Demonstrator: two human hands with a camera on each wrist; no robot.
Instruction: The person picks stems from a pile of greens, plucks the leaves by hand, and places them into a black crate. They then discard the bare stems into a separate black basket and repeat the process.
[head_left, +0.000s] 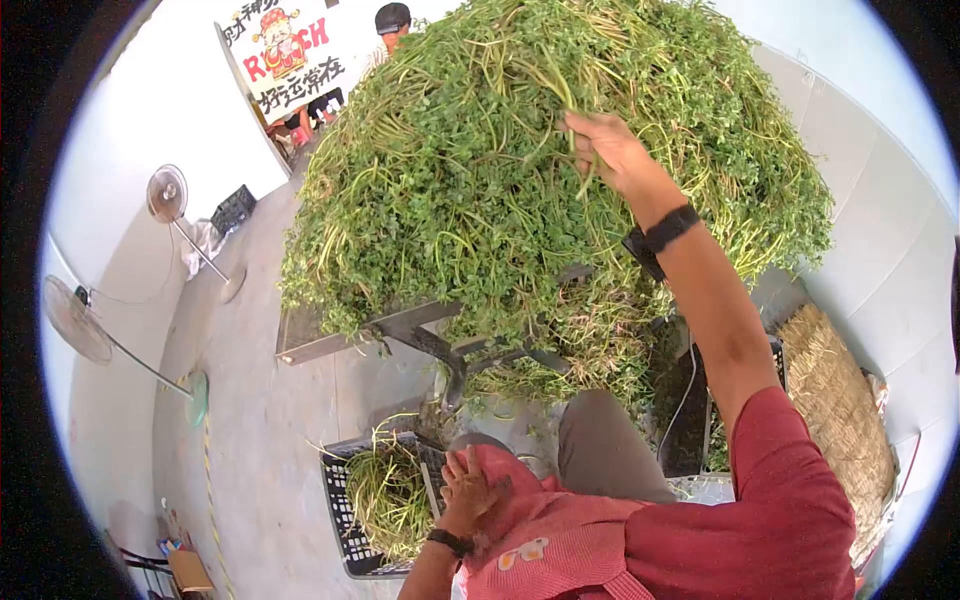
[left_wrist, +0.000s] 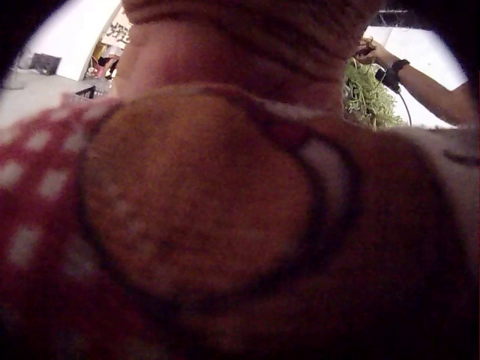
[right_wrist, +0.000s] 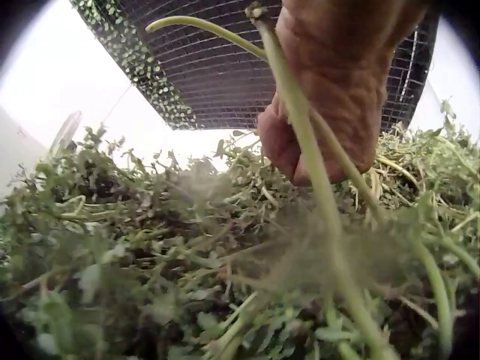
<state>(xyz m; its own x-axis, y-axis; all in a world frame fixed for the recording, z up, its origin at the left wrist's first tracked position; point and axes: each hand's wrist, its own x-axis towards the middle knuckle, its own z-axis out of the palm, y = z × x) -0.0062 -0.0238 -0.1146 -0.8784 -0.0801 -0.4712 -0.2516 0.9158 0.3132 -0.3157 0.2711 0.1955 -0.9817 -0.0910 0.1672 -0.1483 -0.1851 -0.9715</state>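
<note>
A big heap of leafy green stems [head_left: 450, 180] rises on a metal-framed table. At its upper right side the right hand [head_left: 612, 150] pinches several long stems [head_left: 548, 85], with their ends sticking out below the fingers. In the right wrist view the curled right hand [right_wrist: 330, 97] is just above the leaves, and thick stems [right_wrist: 311, 157] cross in front of it. The left hand [head_left: 468, 490] rests on the lap, fingers spread and relaxed, over the red checked apron [head_left: 560, 560]. Skin and apron cloth [left_wrist: 195, 202] fill most of the left wrist view.
A black crate [head_left: 345, 520] holding loose stems [head_left: 390, 500] stands on the floor beside the left hand. Two standing fans [head_left: 168, 193] are at the left. Under the table lie more stems [head_left: 600, 335]. A woven straw bundle [head_left: 835, 410] is at the right; a person [head_left: 392, 28] is behind the heap.
</note>
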